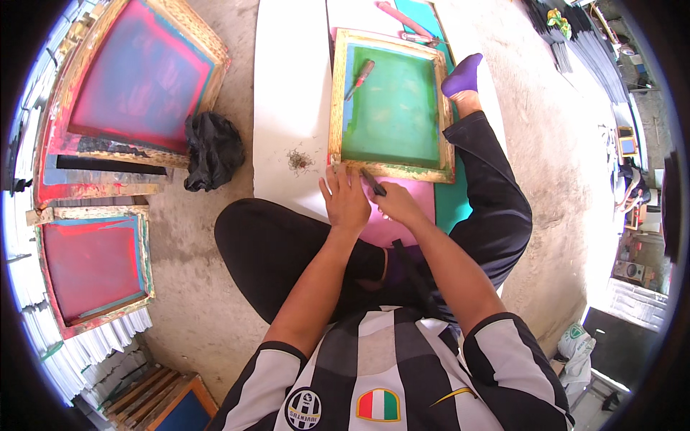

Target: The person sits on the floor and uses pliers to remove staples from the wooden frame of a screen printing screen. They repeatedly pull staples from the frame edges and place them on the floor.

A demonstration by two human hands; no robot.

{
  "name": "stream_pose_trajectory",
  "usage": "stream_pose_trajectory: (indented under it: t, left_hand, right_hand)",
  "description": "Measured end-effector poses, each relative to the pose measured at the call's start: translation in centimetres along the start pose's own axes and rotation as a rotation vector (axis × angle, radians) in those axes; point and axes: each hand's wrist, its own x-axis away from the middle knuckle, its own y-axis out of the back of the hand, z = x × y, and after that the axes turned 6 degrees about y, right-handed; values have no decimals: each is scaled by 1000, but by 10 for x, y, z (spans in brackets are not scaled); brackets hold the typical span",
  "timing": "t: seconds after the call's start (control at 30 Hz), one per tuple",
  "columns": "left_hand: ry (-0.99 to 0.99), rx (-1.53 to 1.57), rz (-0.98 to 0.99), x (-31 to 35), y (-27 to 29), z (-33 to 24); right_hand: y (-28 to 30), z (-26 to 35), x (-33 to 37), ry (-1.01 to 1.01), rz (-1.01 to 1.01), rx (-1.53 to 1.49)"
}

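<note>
A wooden screen-printing frame [337,108] with green and blue mesh lies in front of me. My left hand [346,200] is at its near left corner, fingers stretched out and apart against the wood. My right hand [399,202] is closed around a dark hand tool [372,182], whose tip meets the frame's near edge. The tool's exact kind is hard to make out. On the mesh rests a screwdriver [364,71] with a reddish handle. Left of the frame is a small pile of thin metal bits [300,161], perhaps staples.
Beneath the frame are white boards [287,93], a pink sheet [402,205] and a teal sheet [447,206]. A red roll [402,16] and a utility knife [418,38] lie beyond. Leftward stand red-stained frames [93,269] and a black plastic bag [213,151]. My legs flank the frame.
</note>
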Motion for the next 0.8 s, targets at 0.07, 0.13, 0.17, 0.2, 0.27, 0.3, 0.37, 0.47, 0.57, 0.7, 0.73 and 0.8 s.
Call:
stream_pose_trajectory:
  t: [0.07, 0.13, 0.17, 0.2, 0.27, 0.3, 0.37, 0.47, 0.57, 0.7, 0.73, 0.8]
  left_hand:
    - [1, -49, -79, -3, -2, 3]
    - [3, -105, -38, -7, 5, 8]
    - [-1, -123, -17, -9, 8, 7]
    - [0, -143, 7, -10, 9, 7]
    - [9, -153, 24, -10, 3, 9]
    - [7, -155, 28, -10, 3, 7]
    - [14, -148, 45, -9, 4, 5]
    - [22, -159, 75, -8, 7, 3]
    - [19, -192, 84, -7, 10, 3]
    - [25, -220, 86, -6, 9, 3]
    - [22, -220, 70, -6, 8, 4]
    - [20, -214, 45, -5, 4, 7]
  right_hand:
    - [-9, -23, 8, 116, -66, 256]
    - [-16, -28, 21, 174, -139, 397]
    - [-22, -42, 18, 155, -164, 509]
    - [-25, -47, 17, 181, -229, 557]
    - [-30, -58, 16, 232, -361, 650]
    - [-28, -61, 15, 254, -394, 681]
    - [-25, -64, 13, 295, -458, 741]
    - [-18, -61, 11, 386, -476, 769]
    - [2, -29, -3, 560, -543, 481]
    - [40, 9, -83, 641, -540, 603]
    - [50, 20, -107, 629, -505, 695]
    - [65, 38, -151, 611, -434, 873]
